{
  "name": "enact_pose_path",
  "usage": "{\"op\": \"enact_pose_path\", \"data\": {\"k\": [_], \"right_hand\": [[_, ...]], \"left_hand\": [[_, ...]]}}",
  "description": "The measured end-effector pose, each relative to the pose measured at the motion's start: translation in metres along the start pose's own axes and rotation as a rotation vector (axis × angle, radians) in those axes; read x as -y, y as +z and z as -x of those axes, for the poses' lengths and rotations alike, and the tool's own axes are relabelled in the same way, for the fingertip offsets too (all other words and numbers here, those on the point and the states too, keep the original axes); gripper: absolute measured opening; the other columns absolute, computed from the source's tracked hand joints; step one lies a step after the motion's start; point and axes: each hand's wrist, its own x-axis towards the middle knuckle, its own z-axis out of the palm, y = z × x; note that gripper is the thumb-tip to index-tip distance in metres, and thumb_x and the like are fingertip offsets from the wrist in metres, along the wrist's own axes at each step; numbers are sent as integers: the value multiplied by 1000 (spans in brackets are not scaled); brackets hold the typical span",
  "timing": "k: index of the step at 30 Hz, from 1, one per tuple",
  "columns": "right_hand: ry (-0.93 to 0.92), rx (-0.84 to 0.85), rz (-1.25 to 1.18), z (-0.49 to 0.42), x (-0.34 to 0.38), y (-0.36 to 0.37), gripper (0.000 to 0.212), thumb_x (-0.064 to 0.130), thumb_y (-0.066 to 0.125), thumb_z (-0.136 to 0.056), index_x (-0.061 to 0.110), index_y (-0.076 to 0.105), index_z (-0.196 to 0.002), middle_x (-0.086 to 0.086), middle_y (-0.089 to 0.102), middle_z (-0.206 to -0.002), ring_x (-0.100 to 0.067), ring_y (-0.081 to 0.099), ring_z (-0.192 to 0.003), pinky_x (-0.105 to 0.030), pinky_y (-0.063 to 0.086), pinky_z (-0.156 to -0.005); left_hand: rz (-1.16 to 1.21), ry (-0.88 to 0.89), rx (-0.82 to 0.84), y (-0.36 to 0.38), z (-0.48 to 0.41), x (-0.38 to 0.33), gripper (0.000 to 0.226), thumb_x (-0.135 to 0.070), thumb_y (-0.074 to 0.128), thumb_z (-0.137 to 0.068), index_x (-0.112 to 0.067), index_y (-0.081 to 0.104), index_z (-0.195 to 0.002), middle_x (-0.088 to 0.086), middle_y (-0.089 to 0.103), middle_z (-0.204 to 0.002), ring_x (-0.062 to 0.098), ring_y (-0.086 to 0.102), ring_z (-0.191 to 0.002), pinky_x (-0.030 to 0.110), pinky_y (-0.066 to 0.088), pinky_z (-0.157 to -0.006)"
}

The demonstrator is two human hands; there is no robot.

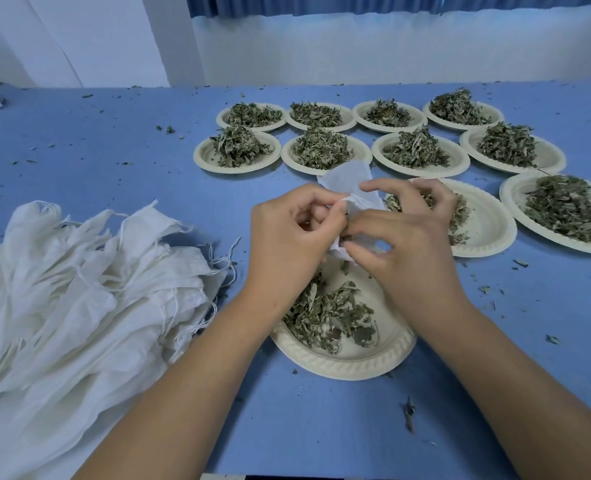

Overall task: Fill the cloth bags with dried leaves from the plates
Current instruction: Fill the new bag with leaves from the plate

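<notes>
The nearest plate (342, 362) holds a thin scatter of dried leaves (325, 313), with much of its pale bottom bare. Beyond it stand eight plates in two rows (325, 147), each heaped with leaves, and two more to the right, one (491, 233) half behind the right hand (405, 237) and one (516, 202) cut off by the frame edge. Both hands are close together above the near plate, the left hand (287, 230) and the right each pinching the mouth of one cloth bag (347, 180). Its far end sticks up past the fingers, its middle is hidden, and whether it holds leaves cannot be told. A pile of empty cloth bags (79, 289) lies left, running out of view. The blue bench (114, 150) is open at far left, strewn with leaf crumbs.
</notes>
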Motion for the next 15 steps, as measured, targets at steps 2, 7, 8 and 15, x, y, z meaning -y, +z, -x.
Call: {"op": "enact_pose_path", "data": {"k": [2, 7, 8, 15], "right_hand": [[40, 70, -9, 0, -3, -4, 12, 27, 78, -73, 21, 75, -84, 12, 72, -88, -22, 58, -110, -37, 18, -98], [-3, 56, -66, -5, -1, -16, 24, 43, 59, -89, 24, 72, -84, 17, 67, -87, -15, 50, -111, -38, 18, -98], [-21, 133, -64, -5, 2, -14, 33, 45, 48, -94, 25, 71, -83, 18, 67, -86, -14, 48, -117, -41, 17, -102], [-39, 148, -148, -2, 1, -14, 35, 44, 49, -90, 18, 73, -85, 15, 68, -94, -12, 50, -113, -39, 20, -100]], "left_hand": [[-18, -9, -33, 0, -1, 1, 10, -8, 69, -88, -15, 74, -83, 8, 56, -54, 9, 48, -45, 23, 44, -43], [-1, -44, -104, -3, -5, 3, 7, -8, 68, -89, -11, 75, -85, -7, 54, -48, 5, 46, -42, 23, 44, -46], [20, -46, -95, -3, -5, 2, 8, -8, 69, -89, -12, 74, -84, -8, 55, -49, 4, 47, -42, 21, 43, -45], [25, -57, -148, -5, -7, 4, 14, -12, 69, -89, -19, 72, -78, -1, 57, -49, 6, 47, -40, 15, 40, -45]]}}
